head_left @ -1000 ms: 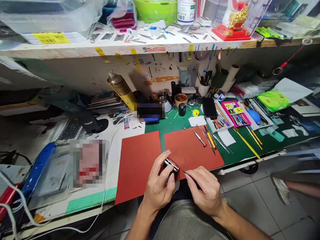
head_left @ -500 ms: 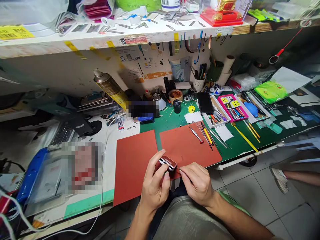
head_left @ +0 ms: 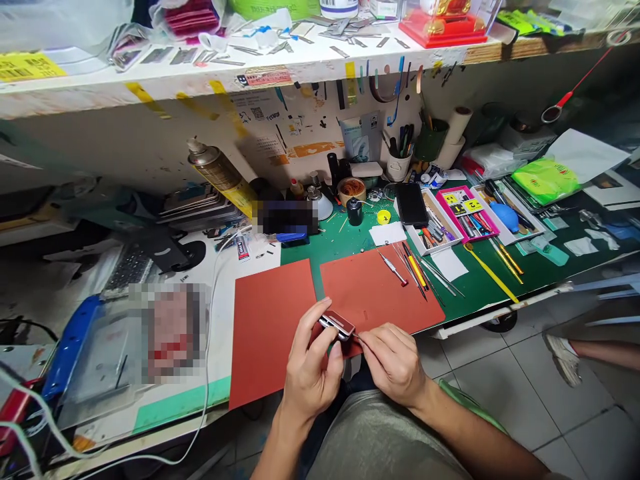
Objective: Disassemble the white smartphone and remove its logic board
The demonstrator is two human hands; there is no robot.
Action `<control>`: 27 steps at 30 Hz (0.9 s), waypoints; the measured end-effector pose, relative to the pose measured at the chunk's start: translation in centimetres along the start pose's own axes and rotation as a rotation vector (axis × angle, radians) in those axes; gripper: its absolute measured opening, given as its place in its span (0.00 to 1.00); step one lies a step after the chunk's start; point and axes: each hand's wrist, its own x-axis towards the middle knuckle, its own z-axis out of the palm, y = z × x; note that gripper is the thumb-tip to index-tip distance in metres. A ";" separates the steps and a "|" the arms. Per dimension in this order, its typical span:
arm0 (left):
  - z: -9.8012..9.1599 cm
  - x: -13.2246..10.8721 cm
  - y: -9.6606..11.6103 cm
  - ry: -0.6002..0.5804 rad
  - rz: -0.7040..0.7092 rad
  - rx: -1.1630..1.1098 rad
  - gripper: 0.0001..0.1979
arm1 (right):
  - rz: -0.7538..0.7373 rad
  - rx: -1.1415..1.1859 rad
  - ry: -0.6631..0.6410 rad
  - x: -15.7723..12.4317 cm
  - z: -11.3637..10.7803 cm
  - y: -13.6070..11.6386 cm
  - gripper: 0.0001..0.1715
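Note:
My left hand (head_left: 311, 373) grips a small rectangular device (head_left: 340, 323) with a shiny, reddish-looking top face and silvery edges. I cannot make out its exact kind. Thumb and fingers hold it by its left side and end, tilted above the front edge of the red-brown mat (head_left: 370, 287). In a pinch of its thumb and forefinger, my right hand (head_left: 393, 363) has a thin metal tool (head_left: 357, 335). The tool's tip is at the device's right end; whether it goes inside is too small to tell. My fingers hide most of the tool.
Screwdrivers and tweezers (head_left: 415, 268) lie on the mat's right part. Behind stand trays of tools (head_left: 467, 215), a black bottle (head_left: 355, 212) and a spray can (head_left: 217, 170). A white cable (head_left: 208, 333) crosses the left side. Another person's foot (head_left: 563, 358) shows at right.
The device in my left hand has tilted slightly. The thin tool in my right hand has come up closer to the device's right end. The whole view has shifted a little.

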 end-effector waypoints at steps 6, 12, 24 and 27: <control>0.4 0.2 0.1 0.040 0.003 0.024 0.19 | -0.131 -0.064 -0.020 -0.4 0.0 0.7 0.17; 1.0 0.1 0.2 0.066 0.015 0.071 0.20 | -0.183 -0.096 -0.026 -0.5 0.2 0.7 0.19; 1.2 0.2 0.6 0.114 -0.022 0.070 0.22 | 0.336 0.035 -0.081 -0.4 -0.6 3.3 0.12; 1.3 0.2 0.7 0.131 -0.039 0.069 0.22 | 0.388 -0.012 -0.111 -0.3 -0.1 5.1 0.14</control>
